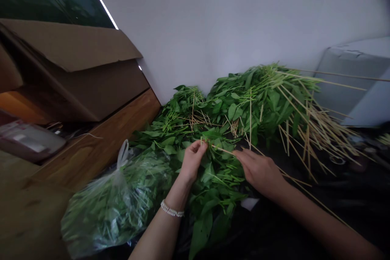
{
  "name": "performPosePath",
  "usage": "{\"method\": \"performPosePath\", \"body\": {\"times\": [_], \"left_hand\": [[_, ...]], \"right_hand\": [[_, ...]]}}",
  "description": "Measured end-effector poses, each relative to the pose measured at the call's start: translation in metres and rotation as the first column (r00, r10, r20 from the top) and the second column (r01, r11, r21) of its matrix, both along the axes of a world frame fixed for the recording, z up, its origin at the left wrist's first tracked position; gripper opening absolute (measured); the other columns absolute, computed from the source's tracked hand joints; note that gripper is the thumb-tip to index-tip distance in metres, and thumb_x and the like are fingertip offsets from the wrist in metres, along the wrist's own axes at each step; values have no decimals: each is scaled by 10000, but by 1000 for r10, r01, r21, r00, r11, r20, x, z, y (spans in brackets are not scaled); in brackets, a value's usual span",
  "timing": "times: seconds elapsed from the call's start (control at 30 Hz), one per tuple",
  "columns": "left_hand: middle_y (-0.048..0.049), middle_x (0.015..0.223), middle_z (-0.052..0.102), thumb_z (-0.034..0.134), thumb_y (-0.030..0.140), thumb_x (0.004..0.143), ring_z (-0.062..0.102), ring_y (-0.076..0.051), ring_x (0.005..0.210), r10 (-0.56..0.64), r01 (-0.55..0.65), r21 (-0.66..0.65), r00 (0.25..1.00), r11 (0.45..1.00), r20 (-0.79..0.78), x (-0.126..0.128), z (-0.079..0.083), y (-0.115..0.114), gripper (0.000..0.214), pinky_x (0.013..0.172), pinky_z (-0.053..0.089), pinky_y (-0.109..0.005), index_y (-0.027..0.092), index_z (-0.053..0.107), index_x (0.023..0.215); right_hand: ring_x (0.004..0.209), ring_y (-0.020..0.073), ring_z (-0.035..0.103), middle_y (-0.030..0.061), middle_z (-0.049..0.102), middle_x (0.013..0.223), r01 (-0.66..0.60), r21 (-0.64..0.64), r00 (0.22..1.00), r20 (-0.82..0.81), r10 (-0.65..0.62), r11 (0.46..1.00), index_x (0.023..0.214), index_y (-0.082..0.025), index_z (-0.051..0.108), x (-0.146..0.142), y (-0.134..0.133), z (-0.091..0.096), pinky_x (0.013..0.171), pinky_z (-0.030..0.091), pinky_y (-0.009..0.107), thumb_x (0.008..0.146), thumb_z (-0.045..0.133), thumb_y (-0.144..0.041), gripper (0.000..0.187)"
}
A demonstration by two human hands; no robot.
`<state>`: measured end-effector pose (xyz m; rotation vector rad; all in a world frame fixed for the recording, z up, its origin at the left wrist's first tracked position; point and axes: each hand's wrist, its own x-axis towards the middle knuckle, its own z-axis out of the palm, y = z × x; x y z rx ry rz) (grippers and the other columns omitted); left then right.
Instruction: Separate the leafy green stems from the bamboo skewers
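Note:
My left hand (193, 158), with a white beaded bracelet (172, 209) at the wrist, pinches green leaf stems near the tip of a thin bamboo skewer (224, 150). My right hand (258, 170) grips the other end of that skewer, fingers closed round it. A leaf bunch (215, 133) shows just beyond my left fingertips, and it is too blurred to tell whether the skewer passes through the stems. Below and between both hands lies a loose heap of leafy stems (227, 178).
A tied clear bag of leaves (122, 199) lies at left. Behind, a large pile of leaves on skewers (258, 93) leans toward the white wall (207, 20), loose sticks (319, 130) jutting right. A cardboard box (91, 85), wooden board (122, 130) and white container (353, 77) flank the area.

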<state>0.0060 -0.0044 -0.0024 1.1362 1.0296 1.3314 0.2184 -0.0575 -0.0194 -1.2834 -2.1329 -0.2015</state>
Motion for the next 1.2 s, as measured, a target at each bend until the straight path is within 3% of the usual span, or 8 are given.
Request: {"method": "performPosePath", "body": {"times": [0.1, 0.2, 0.43, 0.67, 0.83, 1.03, 1.13, 1.2], "left_hand": [[-69, 958, 725, 830, 261, 589, 653, -210, 901, -31, 54, 117, 982, 992, -188, 3, 4, -3, 438, 876, 468, -324, 184, 705, 1001], [-63, 975, 719, 797, 210, 623, 651, -198, 903, 145, -76, 249, 952, 965, -270, 2, 7, -2, 432, 902, 459, -324, 190, 682, 1039], [-58, 1070, 682, 753, 266, 685, 602, -186, 1047, 495, -465, 286, 868, 838, -40, -21, 9, 13, 357, 951, 421, -278, 190, 668, 1023], [-62, 1146, 626, 766, 320, 686, 593, -185, 1052, 449, -430, 259, 894, 865, -16, -17, 7, 11, 626, 894, 456, -273, 248, 521, 1257], [-71, 1230, 584, 720, 288, 729, 526, -199, 1158, 515, -442, 360, 846, 821, -137, -18, 10, 9, 490, 932, 417, -277, 248, 583, 1198], [-80, 1015, 682, 701, 245, 718, 603, -227, 982, 296, -171, 332, 880, 928, -373, -18, 35, 4, 174, 839, 439, -296, 209, 738, 884], [-79, 949, 709, 735, 263, 696, 622, -219, 903, 54, 14, 167, 917, 986, -395, -16, 53, 1, 172, 795, 445, -283, 191, 753, 852], [-78, 961, 712, 741, 290, 704, 624, -201, 893, -78, 82, 2, 954, 997, -290, -20, 62, 1, 200, 770, 451, -268, 179, 746, 871]], "right_hand": [[730, 131, 632, 64, 674, 943, 8, 12, 1000, 5, -9, 1000, 1152, -173, 611, 0, 0, 0, 613, 463, 230, 879, 372, -93, 372], [758, 134, 632, 59, 670, 944, 11, 4, 1000, -2, -11, 1000, 1173, -167, 598, 1, 1, 1, 636, 456, 232, 913, 371, -121, 348], [811, 150, 632, 57, 671, 926, 19, -68, 999, -40, -22, 998, 1147, -177, 596, 4, 4, 2, 670, 448, 244, 971, 342, -259, 319], [733, 156, 618, 28, 652, 807, 2, -180, 943, -327, -62, 984, 961, -203, 585, 8, 11, 0, 682, 448, 264, 953, 352, -281, 246], [664, 151, 600, 4, 617, 725, 6, -197, 905, -417, -89, 980, 949, -209, 567, 8, 13, 0, 663, 442, 264, 940, 358, -277, 220], [680, 162, 618, 10, 631, 741, 40, -185, 876, -466, -123, 982, 968, -211, 549, 9, 15, -4, 666, 449, 273, 930, 369, -279, 196], [674, 159, 622, 6, 628, 726, 23, -203, 866, -485, -121, 979, 964, -210, 542, 11, 18, -9, 673, 449, 272, 927, 369, -274, 188], [682, 160, 625, 8, 630, 728, 22, -219, 865, -485, -128, 975, 966, -209, 539, 13, 21, -14, 680, 447, 271, 926, 367, -278, 190]]}}
